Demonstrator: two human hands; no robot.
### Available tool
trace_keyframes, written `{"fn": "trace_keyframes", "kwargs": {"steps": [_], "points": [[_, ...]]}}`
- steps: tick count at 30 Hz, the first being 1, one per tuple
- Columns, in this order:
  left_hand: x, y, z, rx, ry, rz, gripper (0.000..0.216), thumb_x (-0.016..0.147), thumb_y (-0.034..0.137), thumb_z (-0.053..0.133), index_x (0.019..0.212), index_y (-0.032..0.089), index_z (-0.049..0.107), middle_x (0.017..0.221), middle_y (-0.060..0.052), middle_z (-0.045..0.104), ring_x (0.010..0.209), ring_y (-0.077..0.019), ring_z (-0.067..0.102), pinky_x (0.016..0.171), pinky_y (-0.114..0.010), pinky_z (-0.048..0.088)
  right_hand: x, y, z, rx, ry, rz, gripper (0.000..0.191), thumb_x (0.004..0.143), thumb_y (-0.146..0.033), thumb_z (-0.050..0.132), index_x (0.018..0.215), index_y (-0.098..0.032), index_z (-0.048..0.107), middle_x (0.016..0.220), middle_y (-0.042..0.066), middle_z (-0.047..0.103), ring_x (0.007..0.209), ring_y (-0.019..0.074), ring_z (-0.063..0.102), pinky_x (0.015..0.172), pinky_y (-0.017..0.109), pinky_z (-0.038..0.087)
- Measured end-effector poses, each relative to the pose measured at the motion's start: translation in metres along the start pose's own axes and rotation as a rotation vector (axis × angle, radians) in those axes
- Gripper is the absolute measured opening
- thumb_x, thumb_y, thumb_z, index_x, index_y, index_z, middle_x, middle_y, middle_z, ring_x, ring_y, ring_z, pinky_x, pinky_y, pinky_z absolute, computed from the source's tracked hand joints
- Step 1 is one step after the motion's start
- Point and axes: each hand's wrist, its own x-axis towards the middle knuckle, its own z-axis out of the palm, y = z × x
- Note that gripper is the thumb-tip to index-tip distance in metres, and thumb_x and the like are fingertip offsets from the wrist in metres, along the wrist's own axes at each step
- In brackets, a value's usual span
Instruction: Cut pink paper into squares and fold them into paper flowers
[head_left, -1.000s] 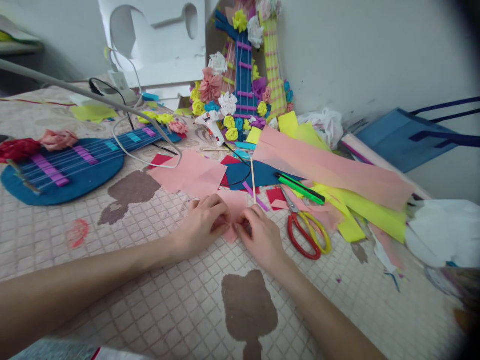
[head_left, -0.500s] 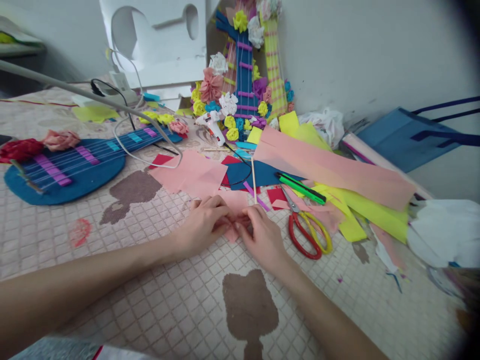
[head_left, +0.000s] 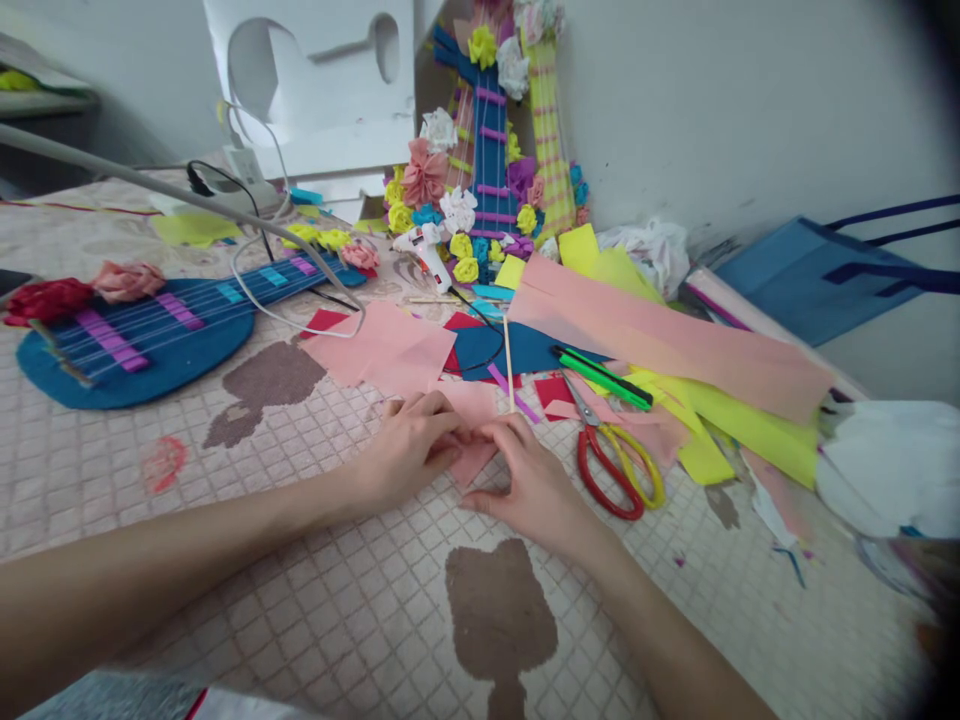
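Note:
My left hand (head_left: 409, 450) and my right hand (head_left: 529, 480) meet over a small piece of pink paper (head_left: 474, 458) lying on the checked table cover (head_left: 315, 560). The left fingers press and pinch its upper edge. My right forefinger and thumb pinch the same piece from the right, the other fingers resting on the cover. A thin wooden stick (head_left: 508, 362) stands up just behind my right hand. Red-handled scissors (head_left: 611, 460) lie close to the right of it.
Sheets of pink (head_left: 660, 340), yellow (head_left: 720, 420) and blue paper (head_left: 487, 350) pile up behind and to the right. A blue paper guitar (head_left: 150, 330) lies at left, a glue gun (head_left: 427, 250) and flower-covered guitars (head_left: 487, 130) at the back, a blue bag (head_left: 810, 270) by the wall.
My right hand has slid a little toward me and flattened, uncovering more of the pink piece. My left hand stays on its upper edge.

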Motion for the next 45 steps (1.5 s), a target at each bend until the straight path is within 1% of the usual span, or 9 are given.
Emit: {"fn": "trace_keyframes", "kwargs": {"steps": [3,6,14,22,28,32,35,39,45], "points": [[0.000,0.000,0.000,-0.010,-0.002,0.000,0.014,0.082,0.015,0.053,0.091,0.021,0.062,0.101,-0.003,0.058,0.098,-0.0219,0.051,0.082,-0.039,0.034,0.002,0.003,0.001,0.083,0.119,0.037,0.025,0.083,-0.026,0.058,0.107,-0.022,0.050,0.104,0.007,0.053,0.091,0.0200,0.057,0.077,0.035,0.049],[0.000,-0.001,0.001,-0.010,0.009,0.002,0.013,0.082,0.016,0.053,0.090,0.022,0.062,0.100,-0.003,0.058,0.097,-0.0218,0.051,0.081,-0.039,0.033,0.005,0.008,0.006,0.075,0.249,0.099,0.012,0.085,-0.016,0.049,0.096,-0.021,0.052,0.097,0.007,0.054,0.083,0.0193,0.058,0.072,0.034,0.049],[0.000,0.000,0.002,-0.035,0.032,-0.001,0.016,0.078,0.012,0.055,0.088,0.021,0.063,0.096,-0.003,0.059,0.095,-0.0226,0.052,0.082,-0.040,0.035,0.007,0.016,0.007,0.167,0.322,0.103,0.014,0.083,-0.012,0.045,0.089,-0.020,0.055,0.090,0.006,0.058,0.083,0.0189,0.058,0.074,0.033,0.047],[0.003,-0.010,-0.003,-0.376,0.218,0.020,0.016,0.074,0.006,0.049,0.081,0.017,0.058,0.086,-0.002,0.057,0.077,-0.0126,0.055,0.067,-0.025,0.046,0.005,0.020,0.007,0.320,0.321,0.180,0.009,0.083,-0.021,0.049,0.091,-0.020,0.054,0.086,0.003,0.060,0.070,0.0155,0.058,0.063,0.027,0.046],[0.000,-0.010,-0.011,-0.298,0.282,0.110,0.017,0.076,0.003,0.049,0.081,0.016,0.058,0.085,-0.003,0.058,0.082,-0.0142,0.055,0.073,-0.026,0.045,0.004,0.015,0.003,0.274,0.312,0.128,0.008,0.084,-0.021,0.048,0.085,-0.019,0.056,0.080,0.002,0.059,0.067,0.0143,0.055,0.061,0.025,0.043],[-0.007,-0.003,-0.013,-0.173,0.092,0.331,0.015,0.081,0.007,0.048,0.081,0.017,0.059,0.084,-0.002,0.060,0.080,-0.0138,0.055,0.074,-0.027,0.042,0.005,0.014,0.001,0.230,0.315,0.088,0.008,0.084,-0.019,0.048,0.082,-0.019,0.056,0.076,0.001,0.059,0.065,0.0136,0.055,0.060,0.024,0.041],[-0.010,-0.001,-0.010,-0.176,-0.048,0.295,0.017,0.076,0.004,0.049,0.083,0.017,0.058,0.082,-0.001,0.059,0.072,-0.0120,0.055,0.070,-0.025,0.043,0.004,0.015,-0.001,0.206,0.325,0.072,0.008,0.084,-0.018,0.048,0.082,-0.019,0.056,0.076,0.000,0.059,0.065,0.0133,0.055,0.060,0.024,0.042],[-0.009,-0.002,-0.007,-0.269,-0.067,0.141,0.023,0.071,0.002,0.047,0.088,0.017,0.055,0.082,-0.001,0.059,0.069,-0.0114,0.054,0.063,-0.023,0.043,0.001,0.011,-0.005,0.199,0.295,0.008,0.009,0.084,-0.017,0.048,0.083,-0.020,0.057,0.076,0.000,0.059,0.065,0.0131,0.054,0.059,0.024,0.042],[-0.009,-0.005,-0.009,-0.294,-0.048,0.153,0.022,0.075,0.004,0.044,0.090,0.017,0.053,0.085,-0.002,0.059,0.073,-0.0120,0.055,0.065,-0.024,0.044,-0.004,0.003,-0.008,0.149,0.112,-0.158,0.012,0.086,-0.014,0.047,0.086,-0.022,0.056,0.083,0.002,0.058,0.076,0.0146,0.057,0.069,0.026,0.045]]}}
